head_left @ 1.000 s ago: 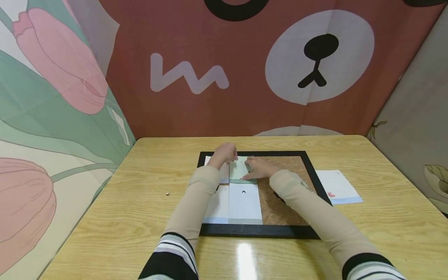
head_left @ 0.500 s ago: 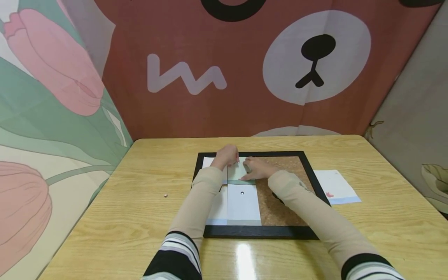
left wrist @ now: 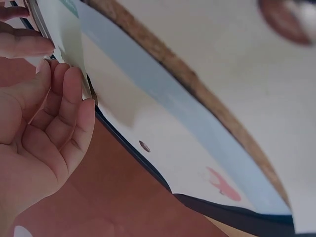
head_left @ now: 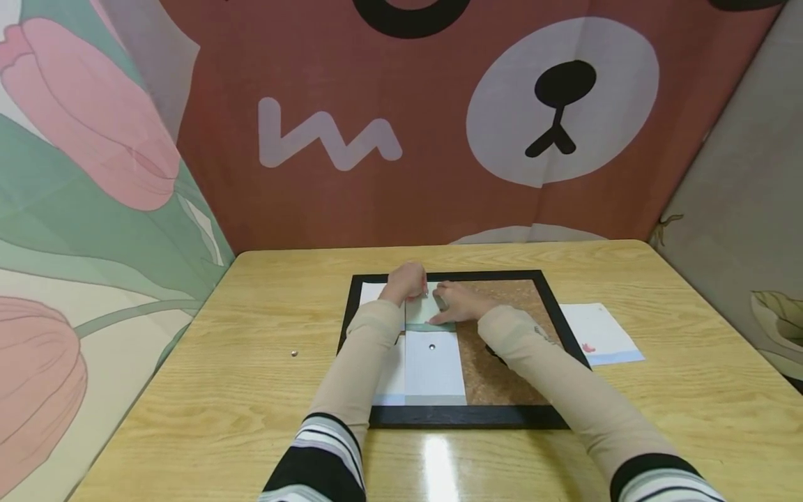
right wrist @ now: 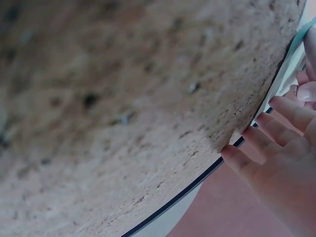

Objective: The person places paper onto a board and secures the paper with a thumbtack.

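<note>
A cork board [head_left: 505, 348] in a black frame lies on the table with several paper sheets on its left part. My left hand [head_left: 406, 282] is over the green sheet [head_left: 422, 314] in the upper row. Between thumb and fingertip it pinches a small metallic thumbtack [right wrist: 294, 89], mostly hidden by the fingers. My right hand [head_left: 461, 302] rests with spread fingers on the green sheet's right side and the cork beside it. Below, a white sheet [head_left: 434, 373] has a silver thumbtack [head_left: 431, 346] near its top. In the left wrist view another thumbtack [left wrist: 144, 146] sits in the upper left sheet [left wrist: 182, 163].
One loose thumbtack [head_left: 294, 353] lies on the wooden table [head_left: 219, 390], left of the board. A white sheet with a pink print [head_left: 599, 335] lies at the right, next to the frame [head_left: 464, 417]. A printed cloth [head_left: 339, 202] hangs behind the table.
The head view has shifted slightly. My left hand has moved a little down toward the green sheet, still pinching the thumbtack. My right hand stays in place on the sheet.
</note>
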The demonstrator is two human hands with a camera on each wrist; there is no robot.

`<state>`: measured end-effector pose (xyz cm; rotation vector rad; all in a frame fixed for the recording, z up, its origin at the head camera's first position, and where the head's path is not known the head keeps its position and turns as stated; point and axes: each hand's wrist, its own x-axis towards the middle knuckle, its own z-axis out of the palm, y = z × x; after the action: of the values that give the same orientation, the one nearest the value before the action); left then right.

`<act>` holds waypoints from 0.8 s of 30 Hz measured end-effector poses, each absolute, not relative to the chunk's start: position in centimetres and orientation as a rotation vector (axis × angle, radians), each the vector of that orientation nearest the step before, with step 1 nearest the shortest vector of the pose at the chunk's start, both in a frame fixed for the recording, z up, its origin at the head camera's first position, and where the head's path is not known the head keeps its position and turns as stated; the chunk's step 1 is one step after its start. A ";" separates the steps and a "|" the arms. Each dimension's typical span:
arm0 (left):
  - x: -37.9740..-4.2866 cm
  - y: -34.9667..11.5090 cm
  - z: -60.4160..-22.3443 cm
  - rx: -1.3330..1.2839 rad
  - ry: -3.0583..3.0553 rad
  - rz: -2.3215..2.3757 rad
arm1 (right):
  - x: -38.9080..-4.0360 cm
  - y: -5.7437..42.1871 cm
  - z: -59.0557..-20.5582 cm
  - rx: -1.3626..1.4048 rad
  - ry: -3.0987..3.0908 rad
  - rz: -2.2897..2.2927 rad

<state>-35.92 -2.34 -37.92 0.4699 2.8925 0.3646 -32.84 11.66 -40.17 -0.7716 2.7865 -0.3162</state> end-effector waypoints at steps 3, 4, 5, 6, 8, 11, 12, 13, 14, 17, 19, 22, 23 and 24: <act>-36.0 -2.2 -38.1 0.477 2.898 0.360 | -32.8 11.7 -40.1 -0.749 2.776 -0.315; -36.0 -2.2 -38.2 0.476 2.902 0.357 | -32.8 11.7 -40.0 -0.738 2.773 -0.310; -36.0 -2.1 -38.2 0.475 2.906 0.353 | -32.8 11.6 -40.0 -0.729 2.771 -0.307; -36.0 -2.1 -38.3 0.469 2.906 0.360 | -32.8 11.6 -39.9 -0.720 2.769 -0.305; -36.0 -2.0 -38.3 0.456 2.907 0.367 | -32.8 11.6 -39.9 -0.711 2.769 -0.295; -36.0 -2.0 -38.4 0.434 2.904 0.377 | -32.7 11.6 -39.8 -0.710 2.770 -0.290; -36.0 -2.0 -38.4 0.429 2.903 0.381 | -32.7 11.6 -39.8 -0.711 2.770 -0.291; -36.0 -2.0 -38.4 0.426 2.904 0.380 | -32.7 11.6 -39.8 -0.713 2.770 -0.291; -36.0 -2.0 -38.4 0.424 2.907 0.380 | -32.6 11.6 -39.7 -0.713 2.771 -0.294; -36.1 -2.0 -38.6 0.411 2.906 0.387 | -32.7 11.6 -39.7 -0.720 2.766 -0.314; -36.2 -2.0 -38.7 0.388 2.895 0.409 | -32.8 11.6 -39.8 -0.718 2.760 -0.323; -36.4 -2.0 -38.8 0.335 2.868 0.458 | -33.4 11.9 -40.4 -0.752 2.762 -0.330; -36.5 -1.9 -38.9 0.321 2.861 0.473 | -33.4 11.9 -40.4 -0.753 2.761 -0.330; -36.5 -1.9 -38.9 0.308 2.855 0.481 | -33.4 11.9 -40.3 -0.745 2.762 -0.331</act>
<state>-36.50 -1.92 -38.93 0.3083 2.8554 0.4807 -33.37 11.86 -40.34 -0.7454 2.7615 -0.3306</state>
